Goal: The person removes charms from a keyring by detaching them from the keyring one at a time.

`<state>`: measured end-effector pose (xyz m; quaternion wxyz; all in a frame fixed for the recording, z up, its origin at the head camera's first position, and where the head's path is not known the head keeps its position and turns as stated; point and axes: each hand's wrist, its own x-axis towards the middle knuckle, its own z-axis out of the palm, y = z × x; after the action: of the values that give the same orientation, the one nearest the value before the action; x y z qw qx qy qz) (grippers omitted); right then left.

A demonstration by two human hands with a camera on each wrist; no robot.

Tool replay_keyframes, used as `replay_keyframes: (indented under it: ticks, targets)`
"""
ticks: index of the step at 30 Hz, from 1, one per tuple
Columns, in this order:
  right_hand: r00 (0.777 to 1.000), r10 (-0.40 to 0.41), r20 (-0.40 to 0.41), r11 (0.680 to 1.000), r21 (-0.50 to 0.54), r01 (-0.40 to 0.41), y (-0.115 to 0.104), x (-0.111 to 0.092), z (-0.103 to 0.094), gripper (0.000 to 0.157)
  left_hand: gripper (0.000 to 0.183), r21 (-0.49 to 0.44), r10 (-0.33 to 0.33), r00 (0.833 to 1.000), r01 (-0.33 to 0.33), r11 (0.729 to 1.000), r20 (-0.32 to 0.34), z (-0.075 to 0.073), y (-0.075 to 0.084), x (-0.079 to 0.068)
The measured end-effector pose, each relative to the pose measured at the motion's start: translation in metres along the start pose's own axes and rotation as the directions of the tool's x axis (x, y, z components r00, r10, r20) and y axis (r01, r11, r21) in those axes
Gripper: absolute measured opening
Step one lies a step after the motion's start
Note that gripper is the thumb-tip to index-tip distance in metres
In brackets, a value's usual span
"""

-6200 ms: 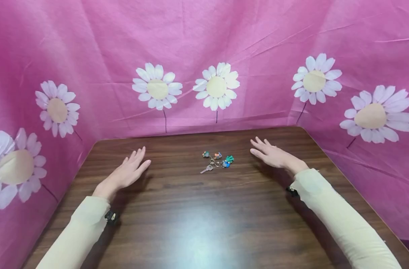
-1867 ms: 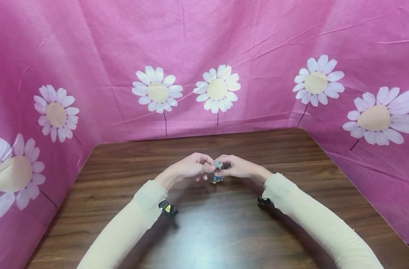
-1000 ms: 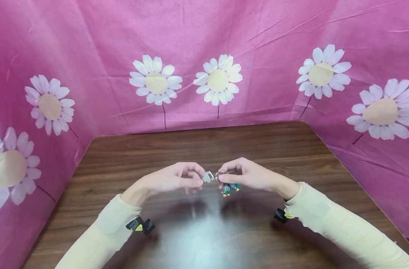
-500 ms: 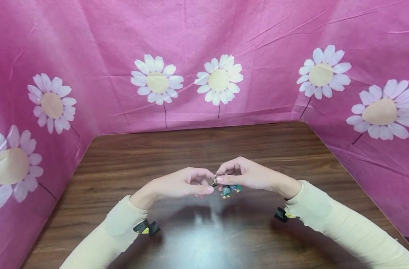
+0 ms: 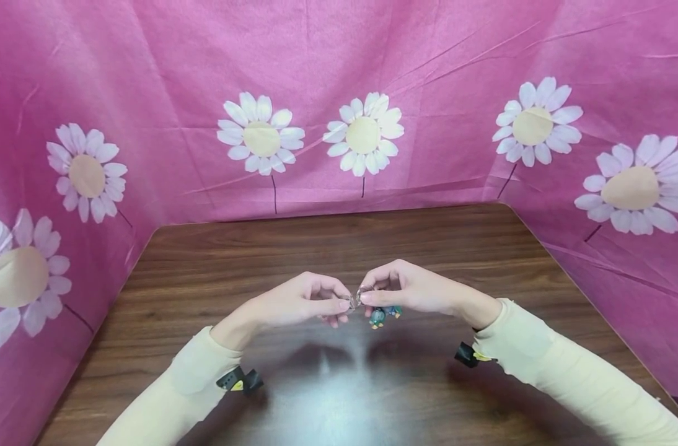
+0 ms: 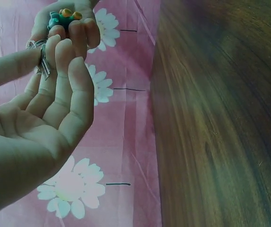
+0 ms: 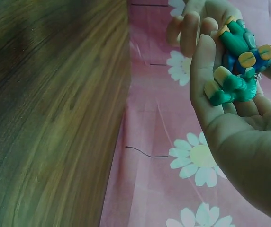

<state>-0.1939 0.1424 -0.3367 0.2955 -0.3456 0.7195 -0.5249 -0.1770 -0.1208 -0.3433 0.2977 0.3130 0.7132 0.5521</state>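
Wood-grain table [image 5: 250,248] below: left hand [image 5: 301,300] and right hand [image 5: 407,291] are pinching metal rings [image 6: 44,65]; I'm expecting light, stiff rims to grip.

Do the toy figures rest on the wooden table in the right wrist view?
No, the toy figures hang at the right grip, apart from the wooden table.

The right hand [image 7: 242,137] has its fingers bunched around three figures. A green figure [image 7: 238,41] with yellow feet sits just right of the foremost fingertip; a blue figure [image 7: 262,65], also yellow-footed, is below it, farther from that finger. A second green figure [image 7: 235,90] overlaps the same finger lower down. Beyond the fingertips is the left hand [image 7: 206,10], partly hidden. Left of the fingers are flowered pink cloth [image 7: 149,125] and, farther out, table [image 7: 55,94].
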Motion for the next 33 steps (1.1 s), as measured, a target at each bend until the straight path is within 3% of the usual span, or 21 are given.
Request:
replay_keyframes:
  ticks: [7, 13, 18, 27, 33]
  targets:
    - [0.999, -0.040, 0.011, 0.999, 0.002, 0.040, -0.001, 0.000, -0.001, 0.016, 0.014, -0.010, 0.031, 0.997, -0.032, 0.999, -0.068, 0.001, 0.001, -0.002]
    - [0.997, -0.082, 0.015, 0.996, 0.046, 0.081, -0.002, -0.002, -0.003, 0.020, 0.012, -0.034, 0.100, 0.982, -0.107, 0.994, -0.157, 0.003, 0.006, -0.005]
    - [0.994, -0.109, -0.011, 0.991, 0.079, 0.109, -0.002, -0.001, -0.003, 0.021, 0.014, -0.049, 0.104, 0.974, -0.116, 0.992, -0.202, 0.003, 0.009, -0.007]
    - [0.983, -0.175, -0.051, 0.984, 0.011, 0.176, -0.002, 0.000, -0.001, 0.026, 0.014, -0.047, 0.141, 0.960, -0.156, 0.987, -0.242, 0.002, 0.012, -0.009]
    - [0.984, -0.160, -0.082, 0.987, -0.012, 0.159, -0.003, 0.001, 0.000, 0.024, 0.010, 0.026, 0.144, 0.960, -0.142, 0.990, -0.239, 0.001, 0.013, -0.011]
